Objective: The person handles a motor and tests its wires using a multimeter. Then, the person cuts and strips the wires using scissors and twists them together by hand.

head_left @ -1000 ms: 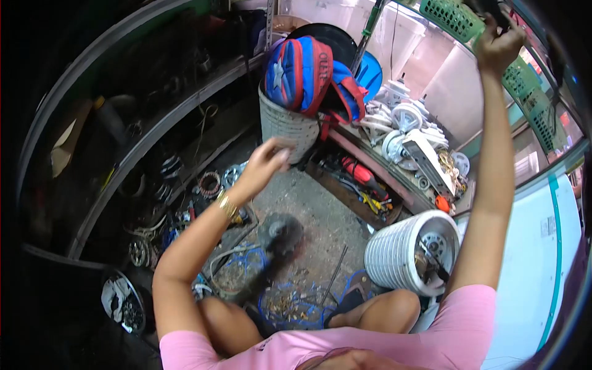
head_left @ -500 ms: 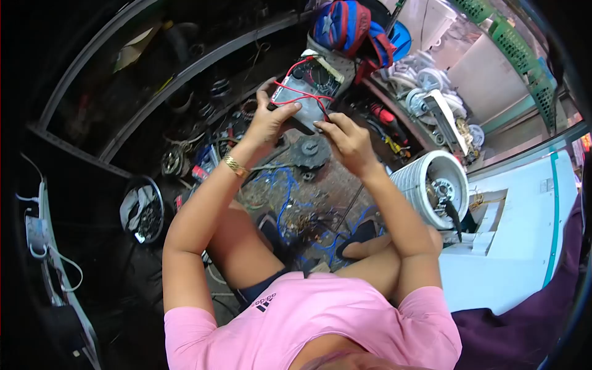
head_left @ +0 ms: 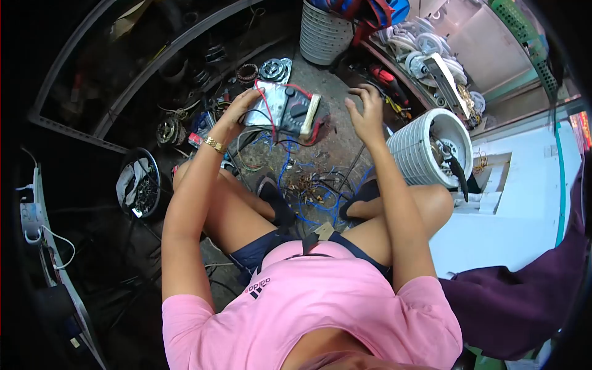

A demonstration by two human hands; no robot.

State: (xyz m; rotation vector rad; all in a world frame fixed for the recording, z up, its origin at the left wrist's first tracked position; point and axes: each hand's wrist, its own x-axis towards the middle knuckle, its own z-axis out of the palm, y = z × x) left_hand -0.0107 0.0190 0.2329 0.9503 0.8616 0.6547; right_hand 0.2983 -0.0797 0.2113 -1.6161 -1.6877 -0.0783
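Bright right, bowed edges, left shadows perhaps swallowing detail

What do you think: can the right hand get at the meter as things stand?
Probably yes. The right hand looks empty and open beside the meter, with mostly floor seen between them, though the red wire at the meter's edge could catch.

The right hand (head_left: 368, 116), raised by the green perforated plastic baskets (head_left: 517, 20) and then on a lead, has let go — fingers now spread apart. The left hand (head_left: 242, 108), empty at first, now alone supports the boxy silver-and-black multimeter (head_left: 285, 110) — its dial end turned rightward.
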